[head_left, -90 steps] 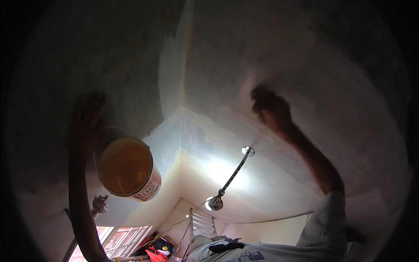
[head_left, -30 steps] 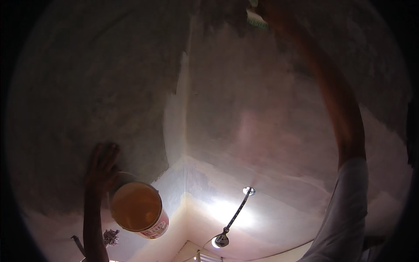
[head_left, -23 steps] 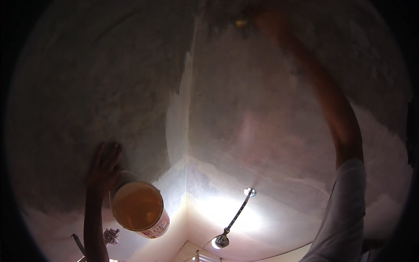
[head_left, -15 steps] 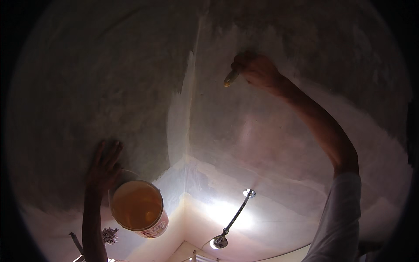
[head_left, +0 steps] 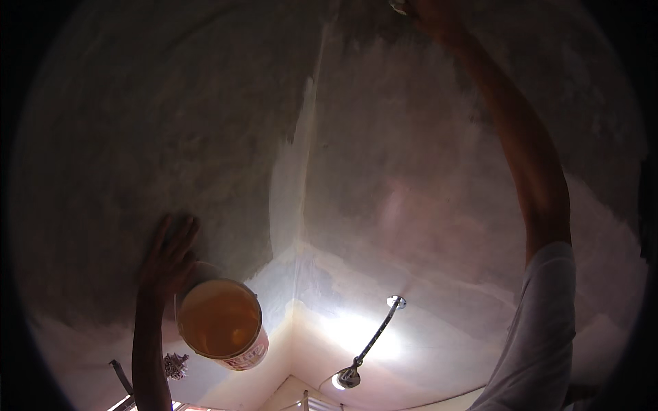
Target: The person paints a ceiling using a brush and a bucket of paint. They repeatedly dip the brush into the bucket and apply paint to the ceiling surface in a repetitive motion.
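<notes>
My left hand [head_left: 168, 253] lies against the dark wall with its fingers stretched out. A round bucket [head_left: 255, 351] hangs beside that wrist by its thin wire handle, which runs up to the hand near the thumb. Inside it is an orange-brown liquid or coating; I cannot tell which. High up at the top edge, my right hand [head_left: 439, 17] is closed round a paintbrush [head_left: 399, 7]. Only the rounded end of its handle shows; the bristles are hidden by the hand and the dark.
Two walls meet at a corner [head_left: 296, 226] with pale patches along it. A lamp [head_left: 348, 377] hangs on a dark stem from a round mount [head_left: 397, 301]. A bunched, pale object [head_left: 175, 366] and a dark bar [head_left: 120, 377] are beside my left forearm.
My right hand has moved up to the top edge with the brush, the arm stretching further. My left hand and the bucket have shifted only slightly in the picture.
</notes>
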The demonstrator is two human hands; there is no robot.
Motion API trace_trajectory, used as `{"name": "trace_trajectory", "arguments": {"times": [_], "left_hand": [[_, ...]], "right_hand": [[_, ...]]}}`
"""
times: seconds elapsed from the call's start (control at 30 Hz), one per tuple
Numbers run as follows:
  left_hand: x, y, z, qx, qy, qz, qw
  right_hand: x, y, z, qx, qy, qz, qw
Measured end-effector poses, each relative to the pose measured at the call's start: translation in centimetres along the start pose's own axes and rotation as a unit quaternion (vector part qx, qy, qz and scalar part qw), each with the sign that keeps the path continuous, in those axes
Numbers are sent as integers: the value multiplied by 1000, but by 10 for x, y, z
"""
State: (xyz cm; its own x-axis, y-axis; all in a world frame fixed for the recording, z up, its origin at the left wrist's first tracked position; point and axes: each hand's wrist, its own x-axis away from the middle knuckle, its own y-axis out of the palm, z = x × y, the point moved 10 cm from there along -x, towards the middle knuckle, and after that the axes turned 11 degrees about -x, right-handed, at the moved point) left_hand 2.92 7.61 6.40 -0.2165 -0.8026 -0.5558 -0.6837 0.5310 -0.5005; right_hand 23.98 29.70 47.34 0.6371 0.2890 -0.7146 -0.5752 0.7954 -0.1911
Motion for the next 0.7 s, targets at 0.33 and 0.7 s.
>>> {"name": "trace_trajectory", "arguments": {"times": [0.33,0.7], "left_hand": [[-26,12,15,40,-8,33,999],[-4,11,0,9,-5,-19,1000]], "right_hand": [[147,36,-107,50,-189,-59,979],[165,67,-131,-224,14,-144,964]]}}
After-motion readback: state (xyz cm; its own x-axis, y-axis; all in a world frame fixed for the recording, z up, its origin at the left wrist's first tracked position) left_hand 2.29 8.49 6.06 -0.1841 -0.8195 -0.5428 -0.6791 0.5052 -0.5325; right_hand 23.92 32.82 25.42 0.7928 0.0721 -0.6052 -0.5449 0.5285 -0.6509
